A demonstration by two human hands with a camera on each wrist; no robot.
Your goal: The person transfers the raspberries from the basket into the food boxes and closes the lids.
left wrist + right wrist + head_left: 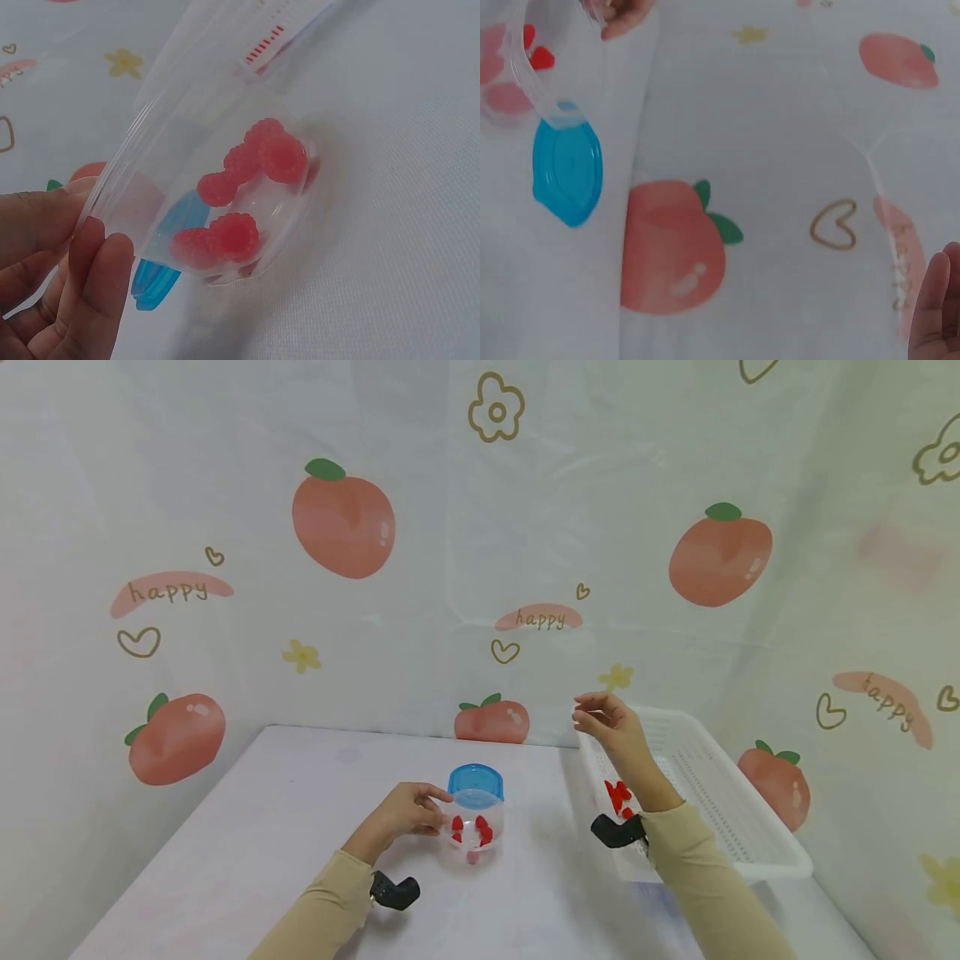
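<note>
Fingers (105, 292) of the left hand (408, 810) pinch the rim of the clear bowl (469, 837) before the blue lid (476, 775), we judge to steady its red berries (283, 158), while the right hand (613, 722), fingers loosely bent, holding nothing we see, hovers near the white basket (772, 869).

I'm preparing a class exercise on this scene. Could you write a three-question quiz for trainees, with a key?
1. In the head view, where is the blue lid relative to the clear bowl?
2. True or false: red pieces lie in both the clear bowl and the white basket.
3. What does the left hand pinch?
A) the blue lid
B) the clear bowl's rim
C) the white basket's edge

Key: 1. Beyond the bowl, on the table. 2. True. 3. B.
</note>
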